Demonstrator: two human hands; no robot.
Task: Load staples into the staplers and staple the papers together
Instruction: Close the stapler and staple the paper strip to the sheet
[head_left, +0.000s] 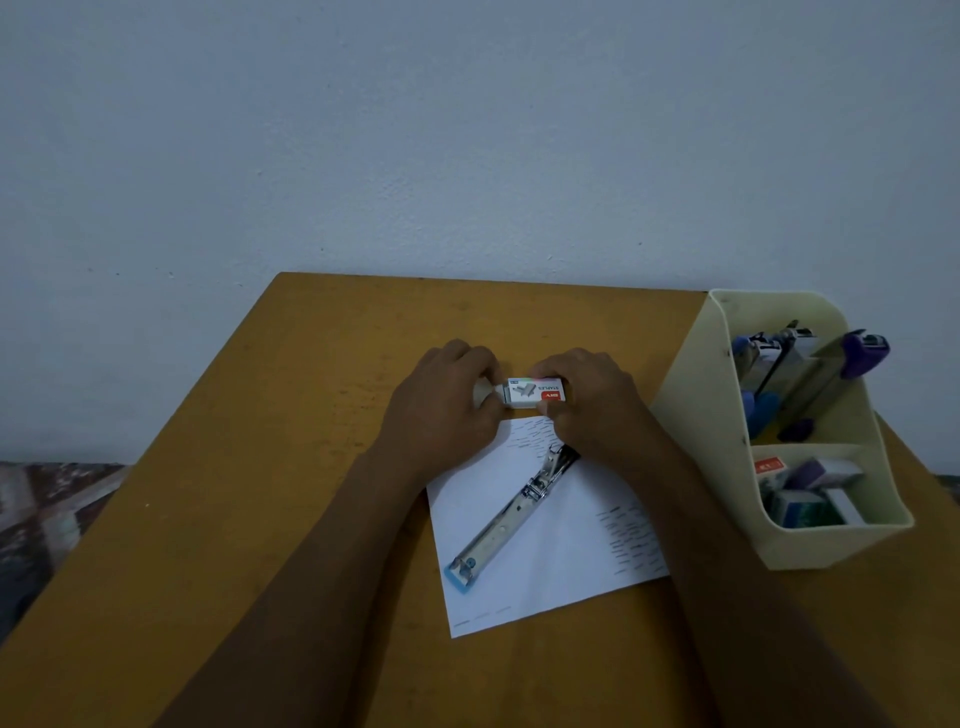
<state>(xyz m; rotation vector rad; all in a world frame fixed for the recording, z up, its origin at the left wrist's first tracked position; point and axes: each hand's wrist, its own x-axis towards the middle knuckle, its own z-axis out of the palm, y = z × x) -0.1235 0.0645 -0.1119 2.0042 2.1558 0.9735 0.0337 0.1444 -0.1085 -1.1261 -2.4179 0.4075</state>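
Now, on my feed, both hands meet over a mustard-yellow table (249, 467) with a smooth, faintly scuffed top, a little beyond its middle and towards the far edge. Between them is a small white cardboard staple box (537, 393), a flat rectangle with a red label and the printed word STAPLES. My left hand (447, 402) has its fingers (465, 361) curled, and with the thumb they pinch the white inner tray (484, 395) that sticks out of the box's left end. My right hand (595, 408) curls around the outer sleeve from the right, with fingers on its far side and the thumb on its near side.

Nearer to me lies a white sheet of paper (566, 566) printed with short dark lines, flat on the table's right half. On it, set diagonally, rests a long, shiny metal stapler (506, 519), opened out flat. Its pale blue plastic end points at the sheet's near left corner, and its far end is hidden under my right wrist.

At the table's right edge stands a cream plastic organiser (691, 415) with rounded corners. Purple and blue staplers (862, 353) stand upright in its back compartment, and small boxes (810, 491) are piled in the front one.
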